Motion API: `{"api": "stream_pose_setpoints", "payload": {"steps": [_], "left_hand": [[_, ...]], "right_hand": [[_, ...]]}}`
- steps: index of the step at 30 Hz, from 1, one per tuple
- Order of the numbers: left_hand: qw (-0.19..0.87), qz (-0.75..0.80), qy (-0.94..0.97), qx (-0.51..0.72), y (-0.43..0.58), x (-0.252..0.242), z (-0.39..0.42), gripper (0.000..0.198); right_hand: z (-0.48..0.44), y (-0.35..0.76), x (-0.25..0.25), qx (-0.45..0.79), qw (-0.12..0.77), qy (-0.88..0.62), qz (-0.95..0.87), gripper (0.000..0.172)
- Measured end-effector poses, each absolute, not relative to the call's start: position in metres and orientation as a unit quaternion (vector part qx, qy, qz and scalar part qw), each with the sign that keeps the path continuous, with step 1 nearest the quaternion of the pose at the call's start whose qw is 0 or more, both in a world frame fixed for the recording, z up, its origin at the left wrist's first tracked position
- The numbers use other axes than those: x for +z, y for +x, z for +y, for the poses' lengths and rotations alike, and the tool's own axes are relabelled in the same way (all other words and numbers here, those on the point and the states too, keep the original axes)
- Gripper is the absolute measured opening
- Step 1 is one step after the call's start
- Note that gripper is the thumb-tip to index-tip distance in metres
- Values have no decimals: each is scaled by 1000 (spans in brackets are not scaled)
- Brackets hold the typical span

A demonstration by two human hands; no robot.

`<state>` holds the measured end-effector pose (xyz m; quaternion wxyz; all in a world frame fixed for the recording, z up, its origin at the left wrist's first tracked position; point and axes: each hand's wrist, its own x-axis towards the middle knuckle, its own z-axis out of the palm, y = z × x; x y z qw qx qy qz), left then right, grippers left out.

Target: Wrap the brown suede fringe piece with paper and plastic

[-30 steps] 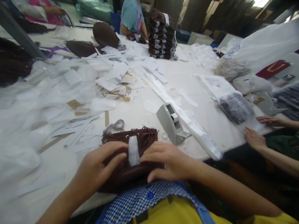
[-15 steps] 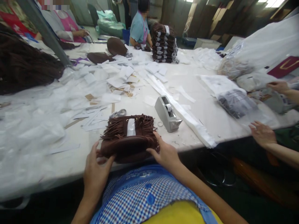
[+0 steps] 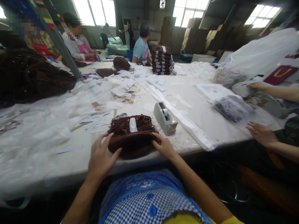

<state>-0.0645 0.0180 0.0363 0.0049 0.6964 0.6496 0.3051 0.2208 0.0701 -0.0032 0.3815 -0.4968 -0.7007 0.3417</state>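
Note:
A dark brown fringed bag (image 3: 132,144) rests at the table's front edge, its smooth rounded side toward me. A white wrapped strip (image 3: 133,125) lies across its middle, with fringe on both sides. My left hand (image 3: 100,155) is at the bag's left end, fingers and thumb spread and touching it. At the right end, my right hand (image 3: 165,147) has thumb and fingers closed on the bag's edge. Just beyond the right hand stands a grey tape dispenser (image 3: 164,119). A grey bundled piece (image 3: 119,116) lies behind the bag, partly hidden.
Clear plastic and paper scraps (image 3: 46,130) cover the left side. A long white strip (image 3: 187,124) runs diagonally right of the dispenser. A co-worker's hands (image 3: 263,133) are by a plastic-bagged item (image 3: 231,107). Stacked brown bundles (image 3: 162,60) stand farther back; other people sit across the table.
The camera view has tilted up, showing more of the room. My left hand has spread wider at the bag's left end; my right fingers have closed on its right edge.

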Motion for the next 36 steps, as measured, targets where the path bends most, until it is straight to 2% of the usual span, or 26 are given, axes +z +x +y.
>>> {"api": "stream_pose_setpoints", "payload": {"steps": [3,7,9,12,14,17,19,24,28,31,34,36], "left_hand": [[-23,570,772,282,-37,67,33,61],[-14,500,838,218,-12,66,51,33],[-38,465,863,193,-8,49,50,27],[-80,419,886,182,-8,20,38,40],[-97,407,889,188,-9,4,31,49],[-113,400,886,204,-9,-8,26,54],[-114,400,888,198,-9,-10,24,57],[-80,445,879,152,-9,-8,17,68],[-60,486,860,141,-10,-8,16,70],[-62,494,857,135,-7,-6,12,69],[-76,493,855,138,0,-6,1,67],[-82,498,850,151,6,-10,-9,64]], "right_hand": [[70,222,2,339,388,-479,-711,40],[69,223,6,347,398,-519,-673,39],[67,224,5,357,394,-559,-636,44],[64,227,0,401,397,-570,-598,47],[63,230,-5,474,414,-540,-558,49],[65,233,-8,587,451,-497,-452,51],[68,234,-5,602,460,-506,-414,48],[74,233,1,473,423,-580,-511,53],[77,238,-9,511,466,-575,-438,52],[76,247,-7,485,478,-594,-429,45],[67,250,9,320,486,-621,-525,30],[58,242,19,183,471,-572,-646,24]]}}
